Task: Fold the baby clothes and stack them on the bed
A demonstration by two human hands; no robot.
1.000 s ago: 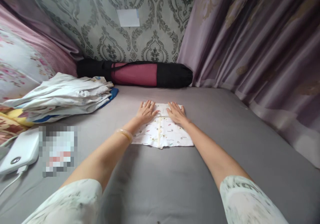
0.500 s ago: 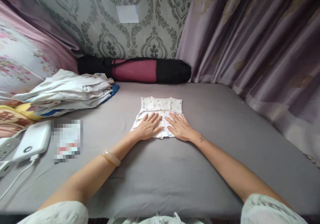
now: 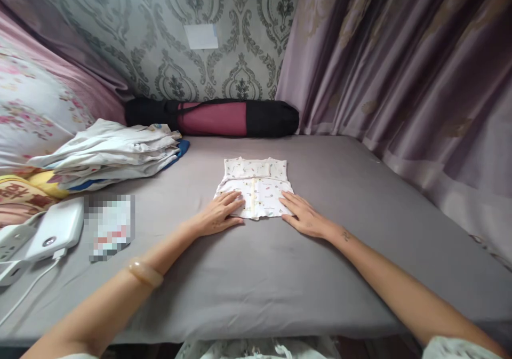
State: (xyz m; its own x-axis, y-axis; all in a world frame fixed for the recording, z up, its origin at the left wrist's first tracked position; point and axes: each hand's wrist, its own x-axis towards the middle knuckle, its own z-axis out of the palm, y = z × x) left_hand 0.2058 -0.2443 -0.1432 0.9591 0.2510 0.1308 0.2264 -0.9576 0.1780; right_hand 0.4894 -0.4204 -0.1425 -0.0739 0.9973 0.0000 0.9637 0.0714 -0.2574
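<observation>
A small white printed garment (image 3: 264, 194) lies folded and flat on the grey sheet (image 3: 256, 273), its upper part turned down into a band and a yellowish strip running down its middle. My left hand (image 3: 221, 213) rests palm down over its lower left edge, fingers stretched out. On the opposite side, my right hand (image 3: 304, 215) lies flat with its fingertips on the lower right edge. Neither hand grips the cloth. The edges under my fingers are hidden.
A pile of white clothes (image 3: 116, 151) lies at the left, by a floral pillow (image 3: 32, 103). Nearer are a white power bank (image 3: 58, 228) with a cable, a power strip (image 3: 14, 244) and a blurred-out packet (image 3: 111, 228). A black and maroon long bag (image 3: 212, 118) lies along the wall.
Both hands have slid outward from the garment's middle to its sides, uncovering its centre. The view has tilted up slightly. The garment keeps its folded shape.
</observation>
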